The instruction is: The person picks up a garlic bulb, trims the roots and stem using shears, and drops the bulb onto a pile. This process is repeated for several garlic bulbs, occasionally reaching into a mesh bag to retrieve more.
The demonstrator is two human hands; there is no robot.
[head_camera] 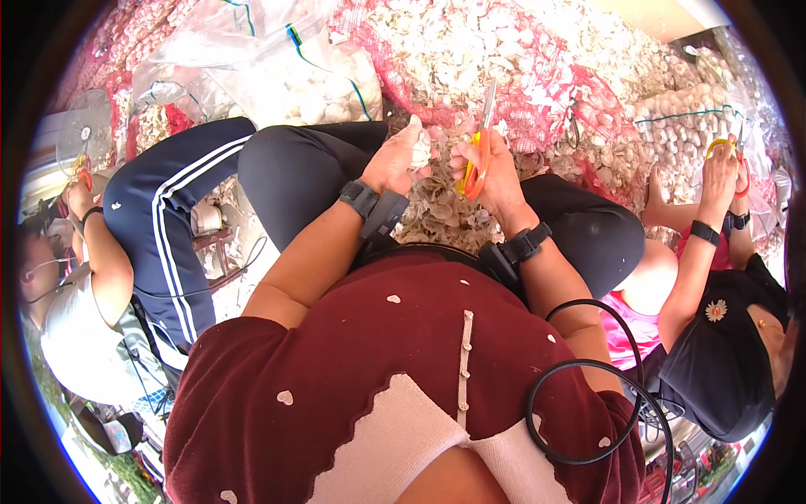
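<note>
My left hand point(391, 157) holds a white garlic bulb point(420, 153) in its fingers, above my lap. To its right, my right hand point(500, 173) grips a pair of scissors point(483, 151) with orange and yellow handles. The metal blades point away from me, and they are apart from the bulb. Whether the blades are fully closed is hard to tell. Below both hands, dry garlic skins point(441, 211) are heaped between my bent legs. Each of my wrists wears a black strapped device.
Beyond my hands spreads a red mesh sack point(403, 82) covered with garlic skins. Clear plastic bags of garlic stand at the left point(302, 94) and right point(680, 116). Co-workers sit on both sides with scissors point(746, 170) in hand. A black cable point(535, 403) loops beside my right arm.
</note>
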